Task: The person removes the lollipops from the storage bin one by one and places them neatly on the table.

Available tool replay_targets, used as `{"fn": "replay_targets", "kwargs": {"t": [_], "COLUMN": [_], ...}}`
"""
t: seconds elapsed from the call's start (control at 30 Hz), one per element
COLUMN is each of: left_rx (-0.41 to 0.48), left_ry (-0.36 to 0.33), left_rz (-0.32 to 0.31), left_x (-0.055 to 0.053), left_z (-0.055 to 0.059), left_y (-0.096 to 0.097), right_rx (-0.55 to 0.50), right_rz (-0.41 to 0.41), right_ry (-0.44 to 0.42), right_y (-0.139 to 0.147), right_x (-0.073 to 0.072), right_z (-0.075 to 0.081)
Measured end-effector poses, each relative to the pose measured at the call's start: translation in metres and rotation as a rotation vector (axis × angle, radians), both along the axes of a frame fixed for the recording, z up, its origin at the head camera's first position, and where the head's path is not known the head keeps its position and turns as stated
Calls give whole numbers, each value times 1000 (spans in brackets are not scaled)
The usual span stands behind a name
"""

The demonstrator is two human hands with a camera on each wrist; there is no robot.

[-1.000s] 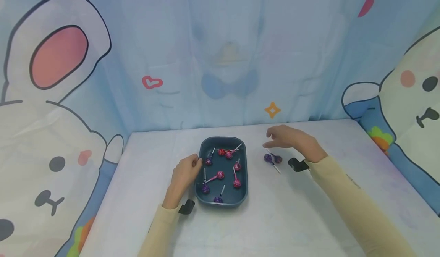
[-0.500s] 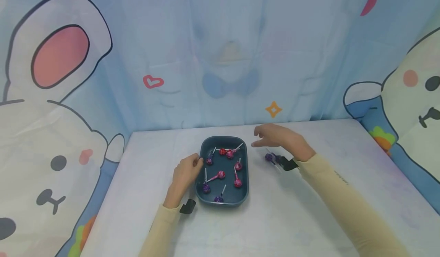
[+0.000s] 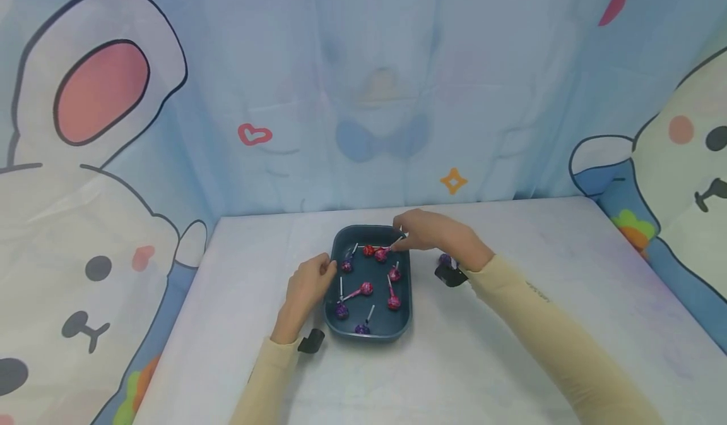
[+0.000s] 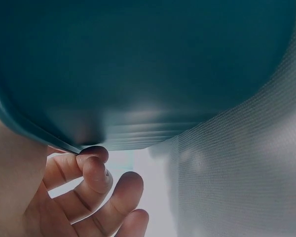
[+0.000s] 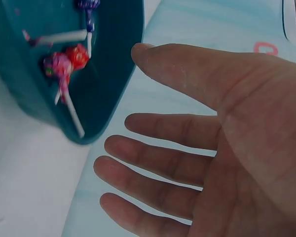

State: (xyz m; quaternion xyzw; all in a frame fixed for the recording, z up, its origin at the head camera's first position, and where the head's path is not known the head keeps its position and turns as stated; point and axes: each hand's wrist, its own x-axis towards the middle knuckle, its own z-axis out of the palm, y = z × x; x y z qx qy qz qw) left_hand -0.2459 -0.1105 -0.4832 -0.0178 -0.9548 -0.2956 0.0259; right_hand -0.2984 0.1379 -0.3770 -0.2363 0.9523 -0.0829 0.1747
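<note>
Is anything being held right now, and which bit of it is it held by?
Yes: the dark blue tray, by its rim on the left side, in the left grip. The right grip holds nothing.

The person's head camera looks forward and down from well back, taking in the table (image 3: 483,374), the dark blue tray (image 3: 369,270), left hand (image 3: 307,286), right hand (image 3: 434,230) and the cartoon-print curtain (image 3: 375,52) behind. Over at the left wrist, the camera sits low, close against the tray's outer side, the tabletop tipped up at the picture's right. The right wrist's camera peers nearby past the palm into one tray end, its picture rolled; it shares those lollipops (image 3: 380,256) and the curtain's red heart (image 3: 245,139) with the head view.
</note>
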Motion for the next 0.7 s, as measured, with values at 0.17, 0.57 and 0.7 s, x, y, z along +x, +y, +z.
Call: {"fn": "replay_targets", "kwargs": {"t": [0.17,0.57,0.7], "left_rx": [6,13,13], "left_ry": [11,-3,-14], "left_rz": [6,8,11], "left_x": [1,-1,0], "left_z": [0,0,0], "left_y": [2,2,1], "right_rx": [17,77,116], "right_rz": [28,145,171], "right_ry": [9,-12,18], "right_y": [-17,-50,-61], "right_x": [3,13,20], "right_z": [-3,-25,-28]}}
